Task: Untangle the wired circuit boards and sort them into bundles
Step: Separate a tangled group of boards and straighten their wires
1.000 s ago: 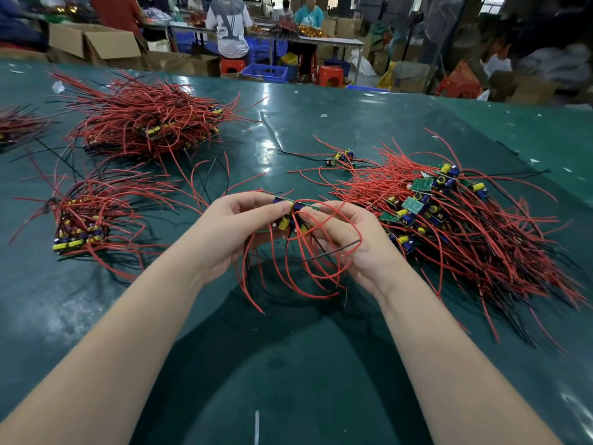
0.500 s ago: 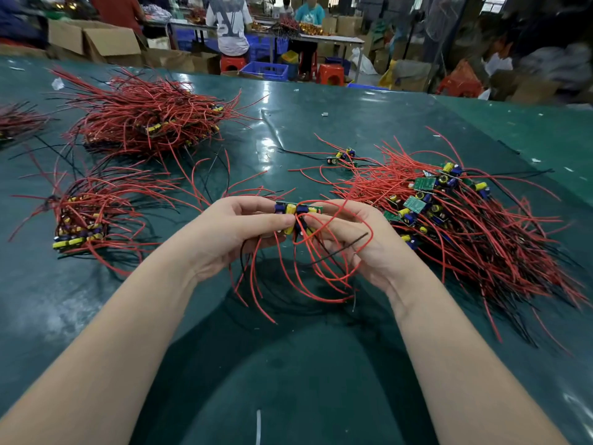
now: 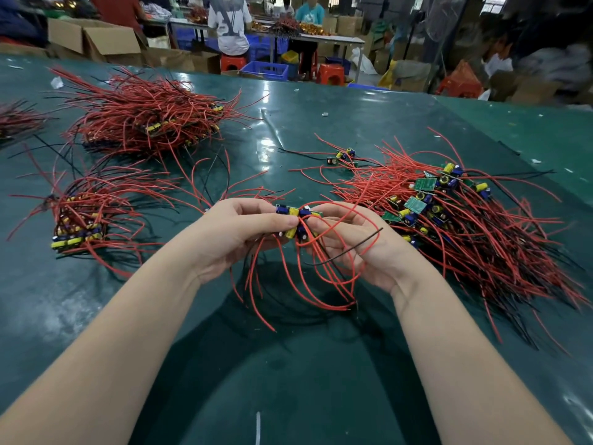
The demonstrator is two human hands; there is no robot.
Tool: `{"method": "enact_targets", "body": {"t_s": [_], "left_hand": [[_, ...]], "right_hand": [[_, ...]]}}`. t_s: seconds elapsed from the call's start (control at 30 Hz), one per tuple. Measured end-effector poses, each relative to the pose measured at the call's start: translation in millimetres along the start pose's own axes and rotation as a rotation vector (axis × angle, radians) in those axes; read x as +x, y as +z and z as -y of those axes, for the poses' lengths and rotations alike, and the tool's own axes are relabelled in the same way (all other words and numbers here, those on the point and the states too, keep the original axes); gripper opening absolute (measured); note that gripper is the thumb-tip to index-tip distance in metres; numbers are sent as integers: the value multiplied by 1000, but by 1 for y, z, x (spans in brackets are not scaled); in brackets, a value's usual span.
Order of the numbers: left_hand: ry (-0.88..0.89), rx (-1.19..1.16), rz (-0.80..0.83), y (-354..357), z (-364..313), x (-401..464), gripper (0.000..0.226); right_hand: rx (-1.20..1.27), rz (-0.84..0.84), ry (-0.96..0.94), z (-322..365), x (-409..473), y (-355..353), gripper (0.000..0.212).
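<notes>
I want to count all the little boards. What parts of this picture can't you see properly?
- Head view: boards held between the left hand and right hand; fingers and red wires cover them, so no count.
- Head view: right pile; most boards are buried under wires.
- Head view: far-left pile; cut off by the frame edge.
- Head view: back tables; too small and blurred.

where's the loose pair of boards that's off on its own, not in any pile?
Head view: the stray boards lie on the green table at centre-right, beyond the hands, just off the far-left edge of the big unsorted pile on the right.
</notes>
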State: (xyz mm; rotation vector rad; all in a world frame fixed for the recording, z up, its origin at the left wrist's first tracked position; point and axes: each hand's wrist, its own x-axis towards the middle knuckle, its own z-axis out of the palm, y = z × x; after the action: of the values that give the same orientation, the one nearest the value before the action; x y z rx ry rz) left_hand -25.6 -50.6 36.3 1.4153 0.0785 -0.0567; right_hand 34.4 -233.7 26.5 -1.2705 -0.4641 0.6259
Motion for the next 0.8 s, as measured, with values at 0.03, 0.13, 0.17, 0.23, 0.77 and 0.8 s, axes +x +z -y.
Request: {"method": "enact_targets", "body": {"t_s": [0.03,0.13,0.17,0.23,0.77,0.8], "left_hand": [[9,-3,-12,1,0,0,11],[41,-14,-51,3,1,1,10],[47,-18,-57,3,1,1,11],[48,-23,-57,2,1,1,12],[20,-51,-19,0,-2,-2,8],[17,-57,-13,0,-1,-2,7]], "right_hand": [[17,10,-1,0,-1,1,29],[42,3,-8,-1,0,2,23],[26,-6,-7,-1,0,2,23],[-36,-20,-6,-2,0,2,31],[52,1,-52,-5,0,1,30],[44,7,-56,-5,0,0,26]]}}
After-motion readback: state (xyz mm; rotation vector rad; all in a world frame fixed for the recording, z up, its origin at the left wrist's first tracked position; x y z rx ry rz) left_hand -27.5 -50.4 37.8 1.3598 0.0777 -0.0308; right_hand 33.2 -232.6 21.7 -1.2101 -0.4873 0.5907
